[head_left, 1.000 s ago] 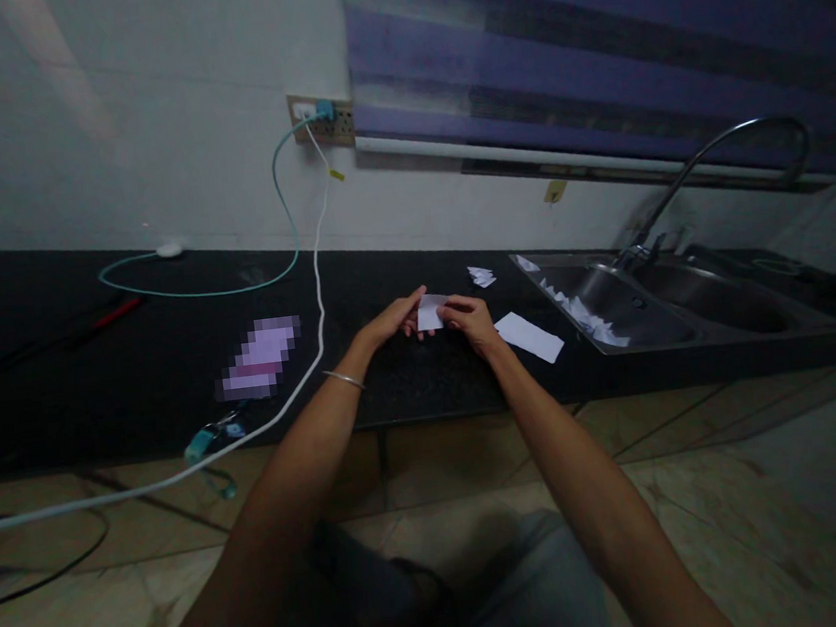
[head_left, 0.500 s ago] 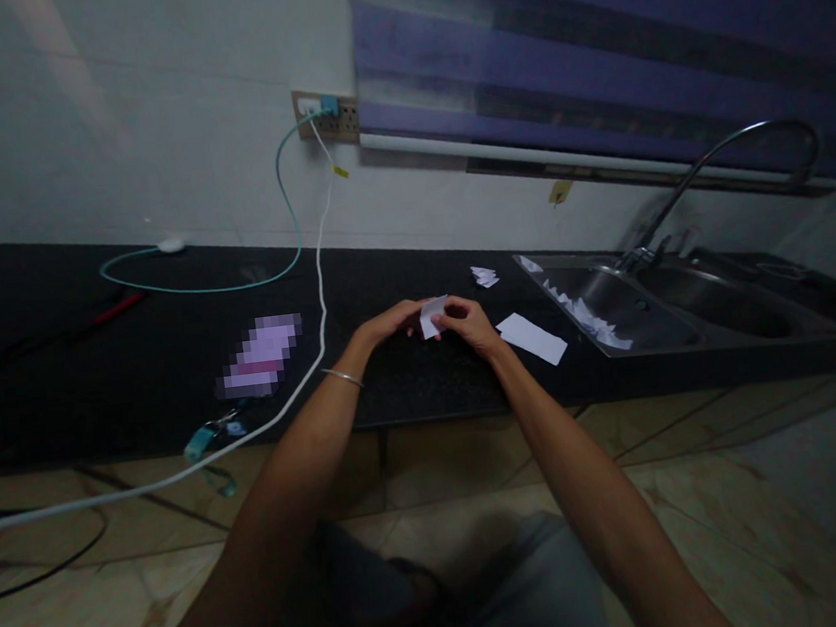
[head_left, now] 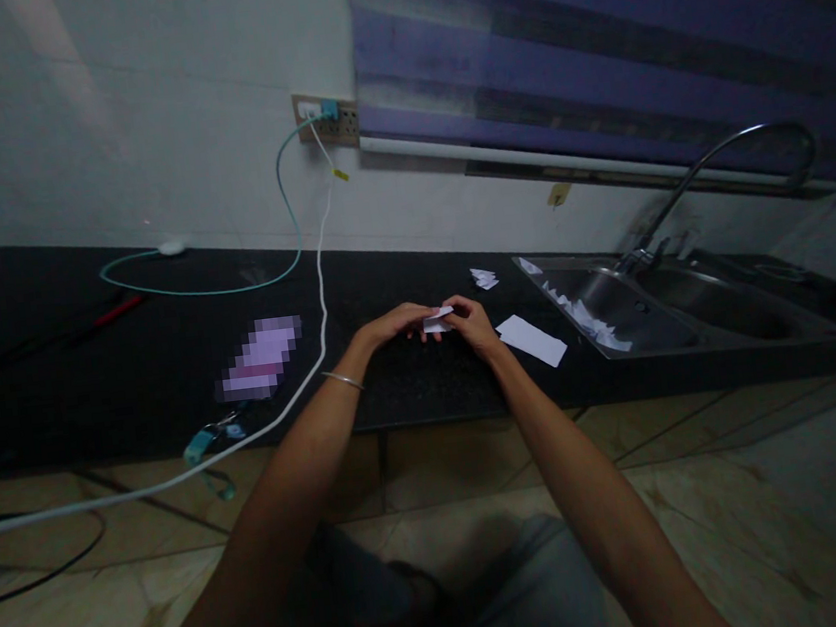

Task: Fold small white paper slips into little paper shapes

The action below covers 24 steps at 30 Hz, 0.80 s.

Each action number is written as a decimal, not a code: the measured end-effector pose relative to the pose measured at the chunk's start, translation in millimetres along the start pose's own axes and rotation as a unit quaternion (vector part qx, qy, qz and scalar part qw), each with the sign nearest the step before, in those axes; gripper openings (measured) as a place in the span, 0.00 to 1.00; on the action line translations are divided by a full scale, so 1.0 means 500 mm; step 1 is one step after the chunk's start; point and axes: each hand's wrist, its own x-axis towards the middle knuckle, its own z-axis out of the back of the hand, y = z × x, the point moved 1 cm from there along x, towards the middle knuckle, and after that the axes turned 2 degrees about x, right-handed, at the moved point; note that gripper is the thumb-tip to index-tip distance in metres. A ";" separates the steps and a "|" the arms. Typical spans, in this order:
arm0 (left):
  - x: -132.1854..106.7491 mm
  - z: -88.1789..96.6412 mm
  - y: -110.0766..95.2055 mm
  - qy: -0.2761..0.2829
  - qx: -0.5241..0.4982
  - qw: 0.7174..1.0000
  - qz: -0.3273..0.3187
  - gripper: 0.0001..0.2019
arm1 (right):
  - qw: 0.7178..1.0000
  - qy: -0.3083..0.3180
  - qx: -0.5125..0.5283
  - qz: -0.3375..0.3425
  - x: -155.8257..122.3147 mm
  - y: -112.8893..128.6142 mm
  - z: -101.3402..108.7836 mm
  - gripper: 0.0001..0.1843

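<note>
A small piece of white paper (head_left: 437, 323) is held between my two hands over the dark countertop; it looks folded, with its upper flap tilted. My left hand (head_left: 400, 324) grips its left side, fingers partly under it. On the right side, my right hand (head_left: 471, 326) pinches the paper between thumb and fingers. Just right of that hand lies a stack of blank white paper slips (head_left: 533, 340). Farther back sits a small group of folded white paper pieces (head_left: 484, 278).
More folded paper pieces (head_left: 586, 322) line the left edge of the steel sink (head_left: 661, 326), under a curved faucet (head_left: 703, 160). A white cable (head_left: 322, 284) crosses the countertop (head_left: 396, 386) on the left, near a blurred-out phone-like rectangle (head_left: 261, 359) and a teal strap (head_left: 202, 444).
The paper between my hands has tipped from facing me to a flatter angle, its upper part bent over. My fingers have shifted slightly around it; the rest is unchanged.
</note>
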 end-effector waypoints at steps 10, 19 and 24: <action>0.004 -0.012 0.012 -0.064 -0.045 0.997 -0.007 0.18 | 0.994 -0.023 0.076 -0.073 0.003 0.006 -0.003 0.19; 0.007 -0.016 0.020 -0.115 -0.045 0.992 0.001 0.18 | 0.999 -0.015 0.041 -0.031 0.001 -0.002 -0.005 0.18; 0.006 -0.020 0.015 -0.134 -0.031 0.990 -0.007 0.16 | 0.996 -0.038 0.077 -0.035 -0.003 0.006 -0.005 0.21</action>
